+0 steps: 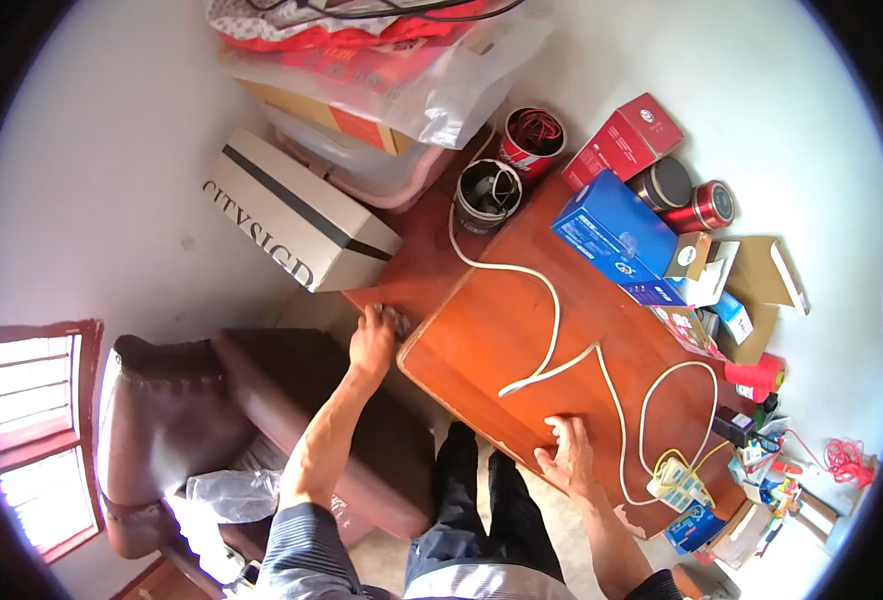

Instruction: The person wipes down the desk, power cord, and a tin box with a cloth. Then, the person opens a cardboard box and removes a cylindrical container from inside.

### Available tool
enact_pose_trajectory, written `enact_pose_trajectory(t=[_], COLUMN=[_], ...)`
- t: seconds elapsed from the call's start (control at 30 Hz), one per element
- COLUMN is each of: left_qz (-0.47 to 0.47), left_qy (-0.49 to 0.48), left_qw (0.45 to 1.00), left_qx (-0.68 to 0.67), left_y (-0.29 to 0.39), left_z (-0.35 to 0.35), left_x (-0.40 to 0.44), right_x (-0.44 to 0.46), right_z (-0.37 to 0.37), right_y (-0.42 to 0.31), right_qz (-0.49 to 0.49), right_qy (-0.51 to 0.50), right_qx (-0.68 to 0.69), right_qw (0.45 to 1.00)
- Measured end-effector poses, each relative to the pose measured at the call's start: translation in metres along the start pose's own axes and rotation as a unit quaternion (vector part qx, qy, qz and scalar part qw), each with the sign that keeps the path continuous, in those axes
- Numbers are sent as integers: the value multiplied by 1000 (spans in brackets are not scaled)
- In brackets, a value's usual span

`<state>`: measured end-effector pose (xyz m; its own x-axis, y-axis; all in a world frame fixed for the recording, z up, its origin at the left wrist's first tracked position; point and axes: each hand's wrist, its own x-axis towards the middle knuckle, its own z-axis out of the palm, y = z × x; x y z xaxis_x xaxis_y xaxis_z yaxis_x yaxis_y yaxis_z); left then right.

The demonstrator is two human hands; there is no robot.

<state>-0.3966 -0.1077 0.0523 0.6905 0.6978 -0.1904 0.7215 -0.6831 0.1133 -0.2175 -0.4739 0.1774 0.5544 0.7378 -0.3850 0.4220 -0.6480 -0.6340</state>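
Note:
My left hand (372, 342) is at the left corner of the reddish-brown wooden desk (491, 330), its fingers closed on a small, crumpled grey cloth (398, 321). The cloth is mostly covered by the hand, near the cardboard box with black lettering (296, 215). My right hand (568, 458) is over the desk's front edge, thumb and fingers apart with nothing in them. A white cable (558, 310) winds across the desktop, passing to the right of this hand and towards a power strip (679, 487).
A brown leather chair (161, 420) stands at the left. Along the back are a black pot (488, 195), a red bucket (533, 140), a blue box (621, 240) and a red box (626, 140). Plastic-wrapped packages (361, 75) are stacked behind. Small clutter fills the desk's right end.

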Motion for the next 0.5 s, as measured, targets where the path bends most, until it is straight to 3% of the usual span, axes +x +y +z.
enact_pose_trajectory(t=[0.13,0.3,0.37,0.43,0.5], left_qz=[91,220,267,234,298], left_qy=[51,21,-5,-60,-9], left_qw=[991,936,956,953,948], left_qx=[-83,-275,-123,-181,-110], left_y=[-2,34,37,20,-11], left_z=[-18,-7,-10,-1,33], left_x=[18,99,108,95,67], right_x=[-4,-6,-7,-6,-6], right_z=[2,1,3,2,2], right_y=[0,-5,-4,-3,-6], right_qz=[-13,15,31,26,24], right_qy=[20,23,27,19,30], right_qx=[-18,-7,-23,-33,-30], right_qw=[1000,1000,999,999,999])
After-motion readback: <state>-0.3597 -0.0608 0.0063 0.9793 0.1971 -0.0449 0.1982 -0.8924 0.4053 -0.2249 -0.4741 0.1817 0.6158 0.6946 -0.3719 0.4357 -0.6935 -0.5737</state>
